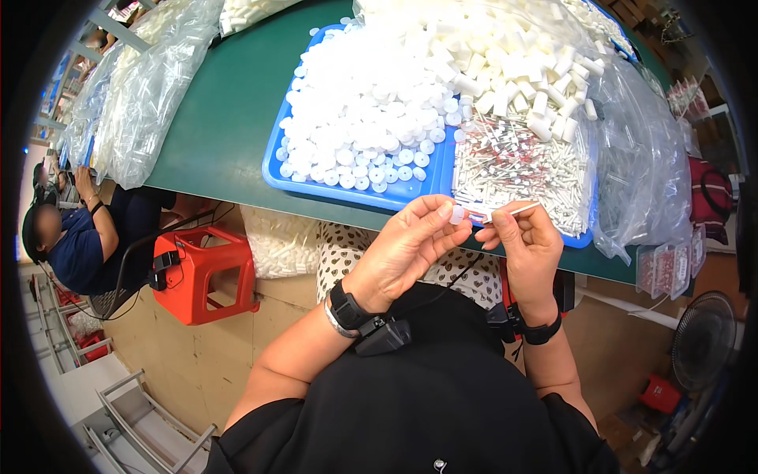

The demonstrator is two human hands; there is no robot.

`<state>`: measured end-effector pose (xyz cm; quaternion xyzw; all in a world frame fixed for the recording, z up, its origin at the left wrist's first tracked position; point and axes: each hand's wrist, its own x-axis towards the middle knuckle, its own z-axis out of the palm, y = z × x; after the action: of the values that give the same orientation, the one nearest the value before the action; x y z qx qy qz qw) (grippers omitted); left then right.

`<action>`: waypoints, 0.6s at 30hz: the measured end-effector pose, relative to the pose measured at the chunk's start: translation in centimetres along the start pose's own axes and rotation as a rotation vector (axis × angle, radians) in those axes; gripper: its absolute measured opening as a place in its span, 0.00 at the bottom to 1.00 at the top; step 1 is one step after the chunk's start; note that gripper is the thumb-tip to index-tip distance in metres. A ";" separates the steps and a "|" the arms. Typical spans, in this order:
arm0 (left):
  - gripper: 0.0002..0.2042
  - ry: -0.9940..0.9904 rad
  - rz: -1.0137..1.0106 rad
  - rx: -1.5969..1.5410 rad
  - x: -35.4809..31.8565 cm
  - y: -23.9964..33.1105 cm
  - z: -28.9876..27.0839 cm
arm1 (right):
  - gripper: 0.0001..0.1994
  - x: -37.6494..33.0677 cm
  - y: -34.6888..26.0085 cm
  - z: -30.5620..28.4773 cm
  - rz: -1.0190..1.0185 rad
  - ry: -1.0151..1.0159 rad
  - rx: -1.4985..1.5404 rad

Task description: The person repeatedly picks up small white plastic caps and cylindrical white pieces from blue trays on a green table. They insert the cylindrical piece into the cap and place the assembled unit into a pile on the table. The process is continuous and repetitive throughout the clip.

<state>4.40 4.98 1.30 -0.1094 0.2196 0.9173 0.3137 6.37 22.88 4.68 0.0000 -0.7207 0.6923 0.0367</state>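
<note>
Over the table's front edge, my left hand [414, 245] pinches a small translucent white disc [457, 214] between thumb and fingertips. Close beside it, my right hand [525, 241] is closed on a thin white stick [524, 208], which pokes out past the fingers. A short slim piece bridges the gap between the two hands, too small to make out. Just beyond them is a blue tray [410, 191]. Its left part is heaped with white discs [355, 118]; its right part holds many small white and red pin-like pieces [517, 162].
White foam cylinders [545, 87] are piled at the tray's back right, beside a clear plastic bag [647, 166]. Large filled bags [146, 103] lie on the green table [217, 126] at left. A red stool [201, 272] and a seated person [87, 229] are to the left; a fan [704, 340] stands right.
</note>
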 end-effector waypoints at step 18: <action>0.13 -0.005 -0.035 -0.007 0.0 -0.4 -0.2 | 0.04 -0.7 1.5 0.5 -0.268 0.024 -0.123</action>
<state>4.71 5.19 1.03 -0.1121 0.2136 0.9127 0.3300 6.95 22.46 3.18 0.0858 -0.7549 0.6355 0.1376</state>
